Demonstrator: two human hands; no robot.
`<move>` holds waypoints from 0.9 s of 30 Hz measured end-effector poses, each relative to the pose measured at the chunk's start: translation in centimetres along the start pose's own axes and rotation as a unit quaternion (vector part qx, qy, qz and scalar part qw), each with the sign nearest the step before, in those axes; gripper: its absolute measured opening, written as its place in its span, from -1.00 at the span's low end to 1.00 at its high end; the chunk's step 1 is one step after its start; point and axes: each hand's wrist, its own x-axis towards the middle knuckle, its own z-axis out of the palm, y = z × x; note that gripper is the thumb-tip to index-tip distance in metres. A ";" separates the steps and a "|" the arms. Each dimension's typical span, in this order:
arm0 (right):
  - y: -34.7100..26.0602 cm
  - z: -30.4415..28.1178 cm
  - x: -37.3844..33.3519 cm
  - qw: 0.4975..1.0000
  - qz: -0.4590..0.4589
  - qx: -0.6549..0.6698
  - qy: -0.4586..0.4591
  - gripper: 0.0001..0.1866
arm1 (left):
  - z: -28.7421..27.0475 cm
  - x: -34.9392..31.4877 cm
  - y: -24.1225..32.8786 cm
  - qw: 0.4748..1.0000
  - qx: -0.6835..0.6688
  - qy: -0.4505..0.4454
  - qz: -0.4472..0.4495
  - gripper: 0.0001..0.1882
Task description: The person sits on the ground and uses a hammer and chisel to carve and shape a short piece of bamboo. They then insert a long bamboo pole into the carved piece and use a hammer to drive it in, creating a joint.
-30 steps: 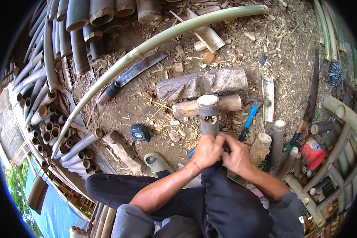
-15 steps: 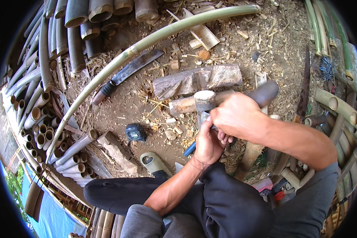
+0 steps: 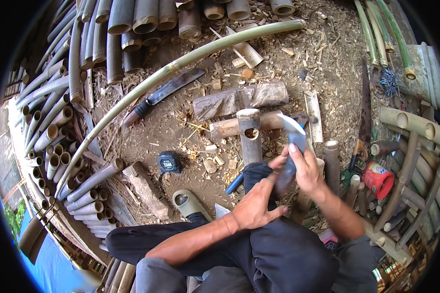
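Bamboo post (image 3: 250,134) upright, right hand (image 3: 305,168) gripping blade (image 3: 294,134) — left hand (image 3: 256,207) beside.

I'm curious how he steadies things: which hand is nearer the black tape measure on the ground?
Left. The left hand lies a little right of and below the tape measure; the right hand, gripping a blurred tool, is farther right.

Right hand (image 3: 305,168) and pale blade (image 3: 294,134) motion-blurred; grip on tool unclear. Left hand (image 3: 259,205) covers lower end of bamboo post (image 3: 250,136); what its fingers hold cannot be told. Blue handle (image 3: 233,184) partly hidden behind dark cloth (image 3: 256,172). Sandal (image 3: 189,204) half under knee. Stacked bamboo poles (image 3: 132,29) cut off by top rim. Red can (image 3: 379,179) label too small to tell. Nails (image 3: 390,82) indistinct cluster.
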 end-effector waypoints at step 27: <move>3.9 7.0 0.9 0.986 0.099 -0.134 0.023 -0.78 | 0.4 -3.9 -4.9 0.954 -0.143 0.091 -0.247 -0.56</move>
